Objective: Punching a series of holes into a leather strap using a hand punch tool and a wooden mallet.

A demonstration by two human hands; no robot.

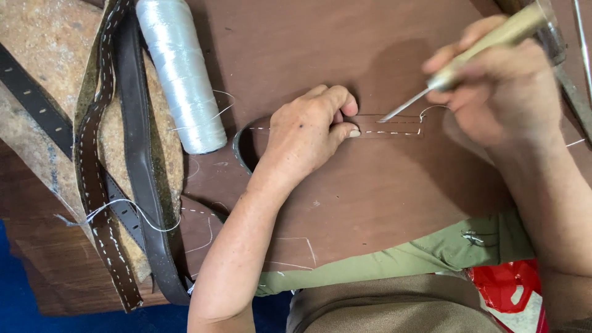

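My left hand (308,132) presses a brown leather strap (394,126) flat on the brown board (370,197), thumb and fingers pinching its stitched part. White stitches run along the strap's edges. My right hand (499,86) holds an awl (468,58) with a pale wooden handle; its metal tip touches the strap just right of my left thumb. A loose white thread loops from the strap toward my right hand.
A large spool of white thread (182,74) lies left of my left hand. Several stitched brown and black leather belts (117,185) hang over a rough stone-like block (49,74) at the left. Metal tools (573,80) lie at the right edge.
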